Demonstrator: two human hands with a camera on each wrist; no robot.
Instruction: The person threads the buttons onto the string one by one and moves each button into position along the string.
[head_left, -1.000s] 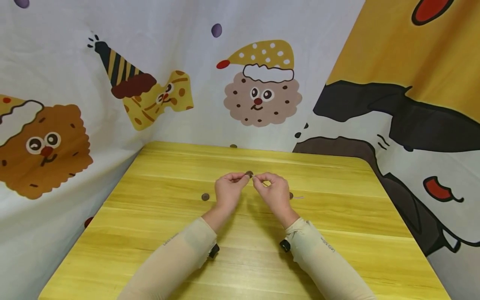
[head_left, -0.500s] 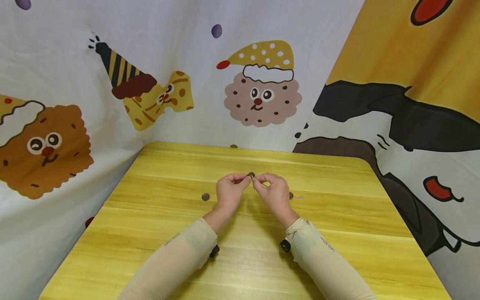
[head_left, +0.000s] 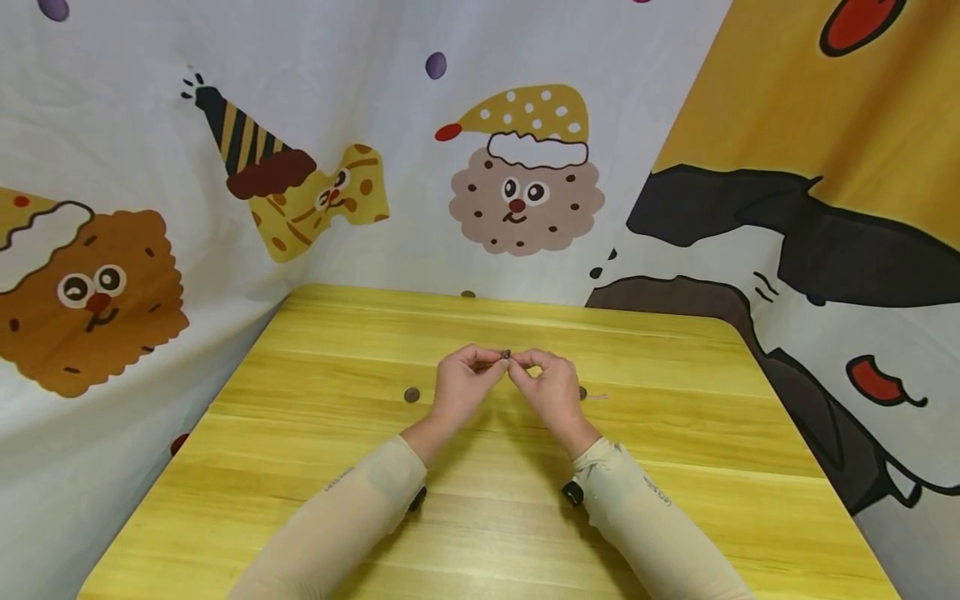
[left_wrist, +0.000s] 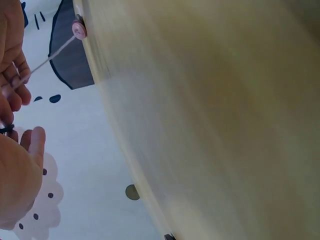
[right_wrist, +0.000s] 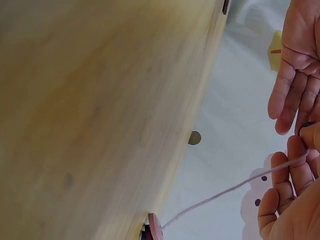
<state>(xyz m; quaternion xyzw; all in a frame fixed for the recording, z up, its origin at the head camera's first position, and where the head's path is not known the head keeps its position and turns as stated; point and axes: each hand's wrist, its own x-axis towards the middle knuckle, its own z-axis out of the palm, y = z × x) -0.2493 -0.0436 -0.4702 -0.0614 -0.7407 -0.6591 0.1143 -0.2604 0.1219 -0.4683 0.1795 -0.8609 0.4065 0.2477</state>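
My left hand (head_left: 461,383) pinches a small dark round button (head_left: 507,354) between thumb and finger, above the table. My right hand (head_left: 547,387) meets it there, pinching a thin pale pink string (right_wrist: 225,192). From my right fingers the string slopes down to a pink button (left_wrist: 79,30) at the table's right, with something dark against it. In the head view that spot shows a brown disc (head_left: 582,392), partly behind my right hand. Whether the string's tip is through the held button is hidden by the fingertips.
Another brown button (head_left: 412,395) lies flat on the wooden table (head_left: 480,533), left of my left hand. A printed cloth (head_left: 420,183) hangs behind the table and along its sides. Dark wrist cameras (head_left: 573,493) sit under both sleeves.
My left hand has shifted slightly to the right, bringing the button against my right fingertips. The button has turned from showing its face to nearly edge-on. The discs on the table lie still.
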